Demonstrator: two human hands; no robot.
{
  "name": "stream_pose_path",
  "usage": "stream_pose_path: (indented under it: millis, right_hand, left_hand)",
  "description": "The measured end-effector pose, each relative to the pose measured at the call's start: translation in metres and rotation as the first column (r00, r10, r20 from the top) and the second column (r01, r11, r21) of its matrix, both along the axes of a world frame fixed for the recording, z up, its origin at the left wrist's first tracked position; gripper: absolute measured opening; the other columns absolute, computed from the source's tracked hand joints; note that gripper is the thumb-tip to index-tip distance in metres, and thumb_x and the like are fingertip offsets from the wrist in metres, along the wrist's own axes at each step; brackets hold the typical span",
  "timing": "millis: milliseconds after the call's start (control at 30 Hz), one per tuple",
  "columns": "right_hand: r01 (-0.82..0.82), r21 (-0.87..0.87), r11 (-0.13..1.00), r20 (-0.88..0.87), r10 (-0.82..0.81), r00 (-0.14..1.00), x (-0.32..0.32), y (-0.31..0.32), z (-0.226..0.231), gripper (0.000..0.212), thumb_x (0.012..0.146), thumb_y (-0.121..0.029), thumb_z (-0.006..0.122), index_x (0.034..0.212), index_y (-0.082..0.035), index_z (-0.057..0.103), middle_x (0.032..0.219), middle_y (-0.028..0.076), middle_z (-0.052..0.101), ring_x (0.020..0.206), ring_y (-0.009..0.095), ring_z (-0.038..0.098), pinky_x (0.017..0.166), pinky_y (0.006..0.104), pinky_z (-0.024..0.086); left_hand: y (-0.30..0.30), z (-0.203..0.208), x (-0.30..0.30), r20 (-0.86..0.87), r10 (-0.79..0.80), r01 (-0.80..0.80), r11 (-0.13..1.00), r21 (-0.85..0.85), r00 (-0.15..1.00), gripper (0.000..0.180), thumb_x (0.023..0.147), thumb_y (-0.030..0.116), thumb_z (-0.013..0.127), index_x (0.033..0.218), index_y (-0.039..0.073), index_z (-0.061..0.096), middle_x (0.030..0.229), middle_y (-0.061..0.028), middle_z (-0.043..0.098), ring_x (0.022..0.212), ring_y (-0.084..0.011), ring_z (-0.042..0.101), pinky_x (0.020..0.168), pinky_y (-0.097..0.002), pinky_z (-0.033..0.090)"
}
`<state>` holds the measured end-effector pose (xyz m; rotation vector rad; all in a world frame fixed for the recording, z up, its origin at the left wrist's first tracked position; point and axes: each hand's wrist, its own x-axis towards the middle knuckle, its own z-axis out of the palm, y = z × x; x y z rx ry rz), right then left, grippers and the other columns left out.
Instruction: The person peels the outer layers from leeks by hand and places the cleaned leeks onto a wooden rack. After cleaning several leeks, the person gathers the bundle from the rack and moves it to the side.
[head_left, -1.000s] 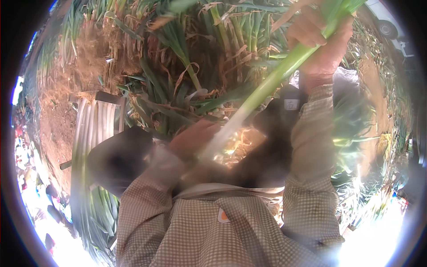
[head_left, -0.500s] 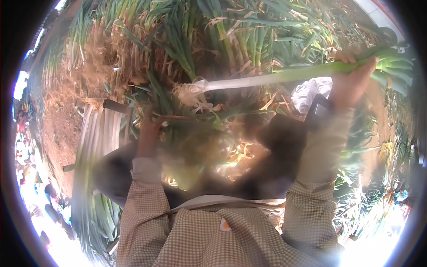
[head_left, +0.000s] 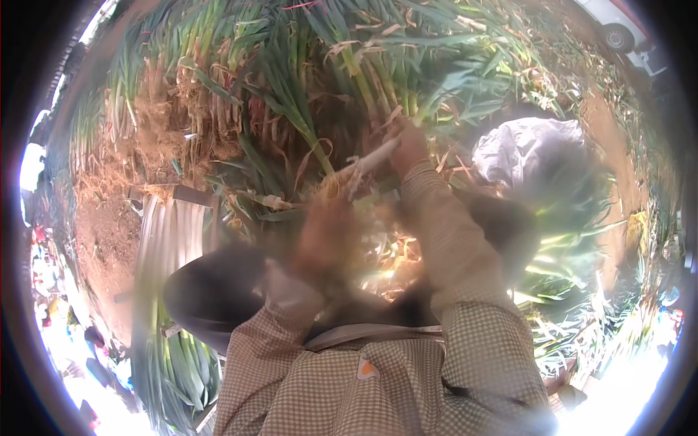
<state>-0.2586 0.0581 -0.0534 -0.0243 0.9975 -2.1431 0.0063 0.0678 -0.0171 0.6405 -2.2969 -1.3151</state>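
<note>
Leek lies inside right hand's fingers.

On my feed I see one long leek, held aslant just above the middle of the frame and gripped along its shaft by the right hand. The bare stretch of shaft is slim and white, with a loose pale strip hanging near its lower end. That end points to the lower left, toward straggly tan roots that I see only softly. Beyond the grip, blurred green leaves fan out to the upper right.
</note>
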Motion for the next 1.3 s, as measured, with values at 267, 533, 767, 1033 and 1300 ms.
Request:
stream_pose_path:
  millis: [267, 533, 767, 1033, 1300]
  right_hand:
    - [-0.044, 0.488, 0.872, 0.118, -0.016, 0.993, 0.064, -0.018, -0.018, 0.013, 0.095, -0.014, 0.053, 0.089, -0.003, 0.047, 0.065, 0.005, 0.05, 0.047, 0.016, 0.048, 0.041, 0.0309, 0.041]
    - [0.113, 0.623, 0.774, -0.151, -0.022, 0.988, 0.016, -0.007, -0.08, 0.023, 0.096, -0.02, 0.051, 0.103, 0.002, 0.048, 0.07, 0.009, 0.054, 0.052, 0.022, 0.057, 0.045, 0.0369, 0.051]
    - [0.243, 0.22, 0.945, 0.241, -0.294, 0.925, 0.008, -0.034, -0.047, 0.025, 0.099, -0.027, 0.053, 0.102, -0.002, 0.048, 0.076, 0.009, 0.054, 0.055, 0.019, 0.054, 0.048, 0.0346, 0.049]
    - [-0.214, -0.191, 0.958, 0.495, 0.282, 0.822, 0.178, -0.032, 0.144, 0.029, 0.106, -0.034, 0.04, 0.112, -0.007, 0.049, 0.102, 0.011, 0.061, 0.095, 0.024, 0.061, 0.088, 0.0375, 0.053]
    - [-0.162, -0.084, 0.983, -0.987, -0.06, 0.146, 0.204, 0.022, 0.185, 0.021, 0.097, -0.021, 0.056, 0.109, -0.005, 0.061, 0.109, 0.011, 0.065, 0.094, 0.027, 0.065, 0.087, 0.0429, 0.051]
  left_hand:
    - [0.058, 0.051, 0.067, 0.024, 0.274, -0.124, 0.353, 0.927, 0.961, 0.03, 0.104, 0.02, 0.043, 0.128, 0.004, 0.053, 0.066, 0.0035, 0.037, 0.053, -0.0091, 0.039, 0.053, -0.0296, 0.041]
    - [0.064, 0.103, 0.141, 0.203, 0.326, -0.361, 0.559, 0.747, 0.924, 0.02, 0.106, 0.025, 0.04, 0.103, 0.012, 0.055, 0.054, 0.0062, 0.031, 0.038, -0.0087, 0.028, 0.042, -0.026, 0.032]
    - [-0.008, 0.099, 0.141, 0.288, 0.237, -0.356, 0.794, 0.494, 0.928, 0.033, 0.095, 0.029, 0.059, 0.117, 0.005, 0.061, 0.075, -0.0072, 0.064, 0.057, -0.0206, 0.06, 0.049, -0.0304, 0.047]
    - [-0.053, 0.062, 0.024, 0.509, 0.142, -0.106, 0.989, -0.099, 0.849, 0.055, 0.085, 0.027, 0.072, 0.131, 0.002, 0.052, 0.117, -0.0193, 0.063, 0.105, -0.0337, 0.063, 0.093, -0.042, 0.047]
    - [-0.06, 0.092, -0.022, -0.402, 0.521, -0.235, 0.784, 0.575, 0.753, 0.051, 0.099, 0.046, 0.054, 0.126, 0.001, 0.055, 0.122, -0.0141, 0.06, 0.114, -0.0208, 0.057, 0.099, -0.0344, 0.045]
